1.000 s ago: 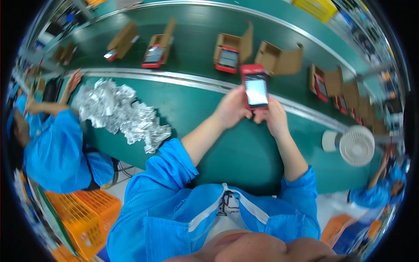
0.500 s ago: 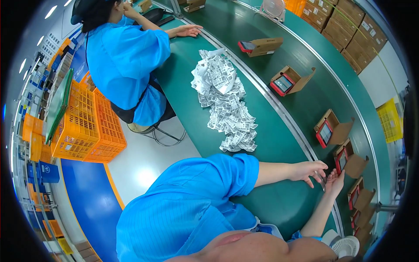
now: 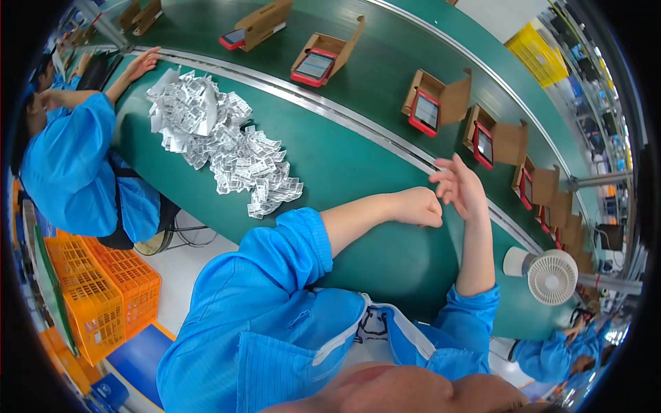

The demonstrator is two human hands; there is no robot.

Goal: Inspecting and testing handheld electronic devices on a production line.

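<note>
My left hand is curled into a fist over the green worktop, with nothing showing in it. Beside it, my right hand is raised with its fingers apart and holds nothing. Beyond the hands, on the dark green belt, an open cardboard box holds a red-cased device with a screen. Next to it stands another open box with a similar red device. Left of my arms lies a heap of crumpled printed paper slips.
A metal rail divides worktop and belt. More boxes with red devices line the belt. A white fan stands at right. One co-worker sits at left near orange crates; another is at lower right.
The view has swung right, so the scene sits further left. My left hand has closed from spread fingers into a fist. My right hand has come away from the box and lifted.
</note>
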